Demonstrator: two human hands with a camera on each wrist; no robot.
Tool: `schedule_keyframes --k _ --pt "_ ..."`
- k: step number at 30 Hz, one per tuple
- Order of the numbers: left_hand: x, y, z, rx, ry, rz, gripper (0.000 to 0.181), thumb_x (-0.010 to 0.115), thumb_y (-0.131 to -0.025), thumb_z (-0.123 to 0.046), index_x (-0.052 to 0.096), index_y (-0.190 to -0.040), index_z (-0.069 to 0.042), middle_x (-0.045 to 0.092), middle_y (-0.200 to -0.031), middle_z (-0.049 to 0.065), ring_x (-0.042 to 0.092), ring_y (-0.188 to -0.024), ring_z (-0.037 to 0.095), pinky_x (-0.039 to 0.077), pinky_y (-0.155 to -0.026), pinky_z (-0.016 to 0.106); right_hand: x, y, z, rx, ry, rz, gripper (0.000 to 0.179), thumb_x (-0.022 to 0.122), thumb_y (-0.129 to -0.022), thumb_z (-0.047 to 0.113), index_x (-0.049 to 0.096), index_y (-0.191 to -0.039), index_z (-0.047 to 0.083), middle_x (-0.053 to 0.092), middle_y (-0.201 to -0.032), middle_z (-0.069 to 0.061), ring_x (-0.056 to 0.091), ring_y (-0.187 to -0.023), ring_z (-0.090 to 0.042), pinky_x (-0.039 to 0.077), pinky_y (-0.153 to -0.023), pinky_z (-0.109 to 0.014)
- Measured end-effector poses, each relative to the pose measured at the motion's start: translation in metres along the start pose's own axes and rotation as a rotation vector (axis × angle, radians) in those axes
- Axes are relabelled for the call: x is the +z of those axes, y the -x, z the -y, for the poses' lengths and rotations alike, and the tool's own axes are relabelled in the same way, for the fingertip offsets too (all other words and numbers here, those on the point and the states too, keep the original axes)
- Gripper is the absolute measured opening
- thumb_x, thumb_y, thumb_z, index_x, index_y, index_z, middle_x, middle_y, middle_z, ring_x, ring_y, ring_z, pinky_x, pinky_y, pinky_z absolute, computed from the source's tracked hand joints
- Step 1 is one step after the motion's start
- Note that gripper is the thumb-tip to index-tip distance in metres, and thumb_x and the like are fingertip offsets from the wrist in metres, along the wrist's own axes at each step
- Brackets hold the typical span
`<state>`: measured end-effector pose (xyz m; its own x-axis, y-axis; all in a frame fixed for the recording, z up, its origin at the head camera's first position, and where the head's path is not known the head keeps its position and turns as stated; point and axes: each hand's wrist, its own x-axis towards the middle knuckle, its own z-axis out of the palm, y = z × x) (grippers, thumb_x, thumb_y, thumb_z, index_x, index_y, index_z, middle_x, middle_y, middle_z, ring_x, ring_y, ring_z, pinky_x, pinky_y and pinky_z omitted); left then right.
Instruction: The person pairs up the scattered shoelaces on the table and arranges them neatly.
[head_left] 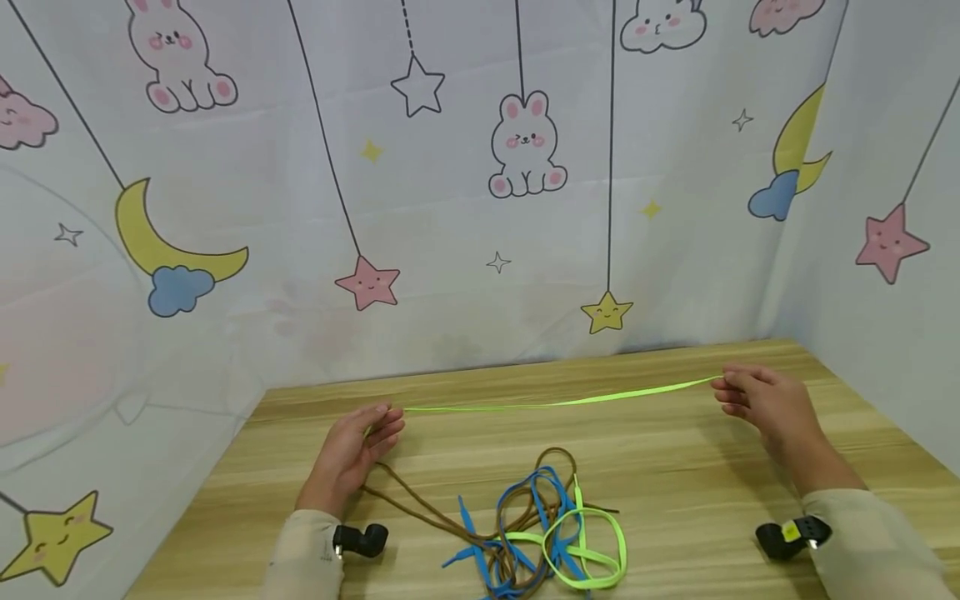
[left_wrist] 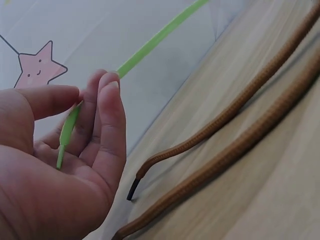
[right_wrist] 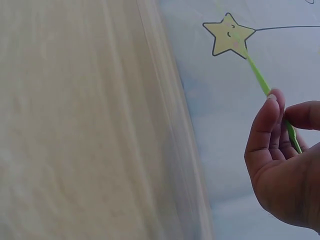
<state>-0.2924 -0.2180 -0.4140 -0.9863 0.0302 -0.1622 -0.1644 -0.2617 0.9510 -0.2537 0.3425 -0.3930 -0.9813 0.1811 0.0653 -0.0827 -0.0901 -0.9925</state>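
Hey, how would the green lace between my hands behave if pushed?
The green lace would probably give easily, being a thin strip. It may also twist: near the left hand it looks almost edge-on.

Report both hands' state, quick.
Left hand: holding one end of the stretched green lace.
Right hand: holding the same lace near its other end.

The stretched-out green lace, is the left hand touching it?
Touching. In the left wrist view, the left hand pinches the stretched-out green lace between thumb and fingers.
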Motion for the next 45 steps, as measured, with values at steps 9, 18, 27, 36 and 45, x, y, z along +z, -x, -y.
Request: schedule_keyframes --k 9,18,27,36,45 --pt "0.0026 -0.0004 0.0048 -0.024 -0.059 -0.016 0.048 0.051 -0.107 -0.023 0.043 -0.146 0.003 0.063 -0.116 0.007 0.067 -0.098 0.014 0.055 -0.086 0.029 -0.0013 -0.0012 -0.004 0.029 0.034 0.079 0.035 0.057 -0.104 0.018 0.05 -0.131 -0.004 0.075 -0.097 0.006 0.073 -0.086 -0.011 0.058 -0.073 -0.027" --pt "0.0037 -0.0018 0.0027 -0.025 -0.08 0.004 0.047 0.046 -0.108 -0.023 0.043 -0.149 0.0 0.055 -0.139 0.017 0.067 -0.104 0.016 0.054 -0.091 0.031 0.0023 -0.0023 0.0006 0.036 0.112 0.121 0.067 0.054 -0.106 0.025 0.024 -0.15 -0.016 0.073 -0.103 0.012 0.072 -0.091 -0.011 0.058 -0.077 -0.028" --pt "0.0058 -0.0006 0.0033 -0.028 -0.112 0.019 0.048 0.044 -0.109 -0.025 0.042 -0.15 -0.001 0.051 -0.144 0.019 0.067 -0.105 0.015 0.054 -0.091 0.031 0.0029 -0.0043 -0.0007 0.065 0.216 0.166 0.067 0.051 -0.107 0.025 0.021 -0.152 -0.013 0.067 -0.115 0.011 0.071 -0.094 -0.009 0.057 -0.082 -0.031" --pt "0.0079 0.0007 0.0024 -0.009 -0.149 0.027 0.05 0.044 -0.109 -0.024 0.037 -0.152 0.001 0.044 -0.15 0.024 0.067 -0.11 0.018 0.053 -0.092 0.031 0.0028 -0.0049 -0.0008 0.074 0.306 0.165 0.064 0.047 -0.108 0.024 0.02 -0.153 -0.012 0.042 -0.145 -0.026 0.071 -0.094 -0.008 0.058 -0.082 -0.032" --pt "0.0048 0.0033 0.0005 -0.008 -0.122 0.03 0.051 0.041 -0.11 -0.022 0.031 -0.154 0.001 0.041 -0.151 0.026 0.061 -0.122 0.025 0.051 -0.097 0.034 0.0047 -0.0042 -0.001 0.067 0.345 0.142 0.062 0.04 -0.109 0.024 0.017 -0.155 -0.011 0.039 -0.146 -0.033 0.071 -0.093 -0.007 0.058 -0.08 -0.031"
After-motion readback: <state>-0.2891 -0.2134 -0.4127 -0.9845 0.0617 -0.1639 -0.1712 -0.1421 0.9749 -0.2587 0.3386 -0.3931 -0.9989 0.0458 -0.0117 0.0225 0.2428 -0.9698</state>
